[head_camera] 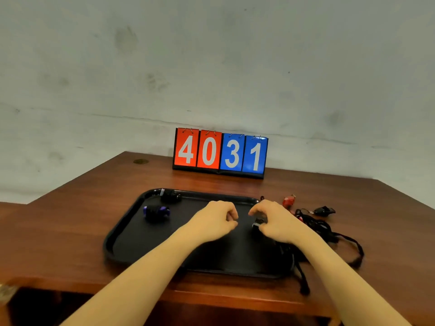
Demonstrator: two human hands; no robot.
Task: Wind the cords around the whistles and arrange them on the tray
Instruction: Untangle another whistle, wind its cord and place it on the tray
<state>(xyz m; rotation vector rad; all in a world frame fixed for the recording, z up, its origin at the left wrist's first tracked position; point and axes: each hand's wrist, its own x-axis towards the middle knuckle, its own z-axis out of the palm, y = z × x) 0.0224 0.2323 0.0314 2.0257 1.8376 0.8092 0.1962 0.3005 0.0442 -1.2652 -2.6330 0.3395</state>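
Both hands are over the black tray (122, 241), close to each other. The right hand (274, 222) has its fingers curled around a small black whistle (258, 223), which sits between thumb and fingertips, just above the tray floor. The left hand (215, 221) is just beside it, fingers curled with the tips pressed together; if it pinches a cord, I cannot tell. Far to the left of the left fingers, a blue whistle (156, 212) with cord wound on it lies in the tray, and another wound black whistle (171, 196) lies at the far rim. To the right of the right fingers, on the wooden table (70, 231), lie a red whistle (288, 201), a black whistle (324, 211) and a heap of tangled black cords (329, 231). Behind stands a scoreboard (220, 152) showing 4031.
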